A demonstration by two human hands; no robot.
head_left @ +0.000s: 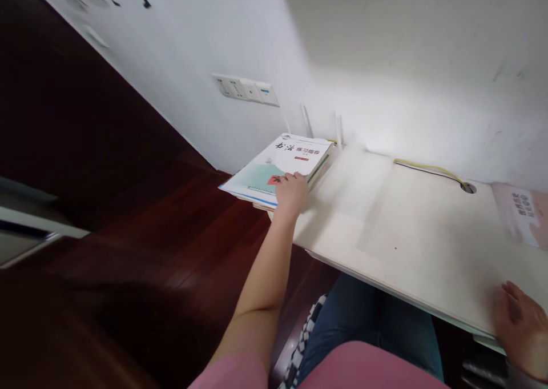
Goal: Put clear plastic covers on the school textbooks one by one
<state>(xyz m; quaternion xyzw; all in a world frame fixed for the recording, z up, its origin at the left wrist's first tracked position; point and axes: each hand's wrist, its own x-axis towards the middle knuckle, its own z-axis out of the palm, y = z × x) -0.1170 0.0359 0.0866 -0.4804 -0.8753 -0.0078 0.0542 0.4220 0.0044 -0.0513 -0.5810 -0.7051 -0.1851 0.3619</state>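
At the left end of a white desk, my left hand is closed on the near right corner of a book. Its fingers curl over the white and green cover with black characters; the thumb is hidden. This book tops a stack whose left side juts past the desk end. Far to the right, by the front edge, my right hand is loosely curved and partly blurred. A gap shows between its thumb and fingers, and I see nothing in it.
The white desk runs along the wall. A pinkish book lies at its right. A yellow cable leads into a round hole. Wall sockets sit behind the stack. Dark wooden flooring lies left.
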